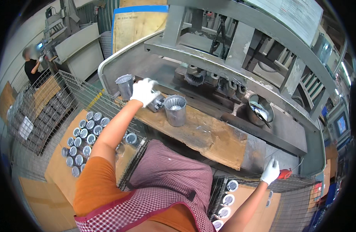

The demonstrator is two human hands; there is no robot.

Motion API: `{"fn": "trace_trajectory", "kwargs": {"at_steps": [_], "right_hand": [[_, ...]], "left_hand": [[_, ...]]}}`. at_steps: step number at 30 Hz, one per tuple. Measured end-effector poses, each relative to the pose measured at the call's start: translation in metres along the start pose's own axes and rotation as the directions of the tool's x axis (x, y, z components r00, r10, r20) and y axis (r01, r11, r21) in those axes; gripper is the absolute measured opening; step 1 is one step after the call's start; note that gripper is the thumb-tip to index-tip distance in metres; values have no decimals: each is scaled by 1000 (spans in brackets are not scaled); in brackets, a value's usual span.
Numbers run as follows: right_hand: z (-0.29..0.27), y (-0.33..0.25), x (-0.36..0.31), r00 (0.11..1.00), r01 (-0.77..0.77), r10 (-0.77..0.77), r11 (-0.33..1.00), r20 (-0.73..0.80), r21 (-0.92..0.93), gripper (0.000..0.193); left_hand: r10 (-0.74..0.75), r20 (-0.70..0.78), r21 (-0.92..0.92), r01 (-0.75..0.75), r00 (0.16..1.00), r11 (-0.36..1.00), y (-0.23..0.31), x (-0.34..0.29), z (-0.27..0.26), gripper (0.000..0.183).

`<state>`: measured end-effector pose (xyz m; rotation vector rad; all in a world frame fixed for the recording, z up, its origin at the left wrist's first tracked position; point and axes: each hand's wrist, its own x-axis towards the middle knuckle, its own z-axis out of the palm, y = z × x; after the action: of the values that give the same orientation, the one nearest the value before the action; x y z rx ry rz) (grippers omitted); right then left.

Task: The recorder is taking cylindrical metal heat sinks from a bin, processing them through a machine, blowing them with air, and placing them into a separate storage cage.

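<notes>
My left hand, in a white glove, reaches over the bench with its fingers apart and slightly blurred. It is between an upright grey metal cup and a ribbed metal cup lying on its side, partly hidden by the glove. To the right of these, another ribbed metal cup stands upright on the cardboard-covered bench top. Far to the right, my gloved right hand is at the bench's front corner, fingers stretched upward and holding nothing visible. Just beside it is a red object.
A grey press frame rises behind the bench, with tooling under it. A metal pot stands at the right. Several metal cups lie on cardboard at left, others below right. A person works far left beside wire cages.
</notes>
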<state>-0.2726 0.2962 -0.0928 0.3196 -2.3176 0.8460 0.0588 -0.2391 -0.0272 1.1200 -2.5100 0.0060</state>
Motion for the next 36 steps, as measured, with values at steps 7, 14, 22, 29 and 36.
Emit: {"fn": "trace_trajectory", "kwargs": {"at_steps": [7,14,22,29,36], "right_hand": [[-7,-10,-1,1000,-2,2,1000,17,-3,36],[-7,-14,-1,997,-39,37,999,66,26,38],[-5,-16,0,998,-34,34,999,51,4,38],[-6,-12,1,997,-57,55,998,58,38,34],[-4,-13,-2,998,-51,49,997,27,53,30]], "left_hand": [[-270,335,-453,406,903,794,-50,33,38,70],[-307,68,-154,315,949,937,-13,23,-5,48],[24,-348,-14,-31,937,999,35,-14,-32,44],[312,-600,-253,-545,737,800,133,-60,-41,44],[568,-276,-207,-625,776,753,176,-82,87,37]]}}
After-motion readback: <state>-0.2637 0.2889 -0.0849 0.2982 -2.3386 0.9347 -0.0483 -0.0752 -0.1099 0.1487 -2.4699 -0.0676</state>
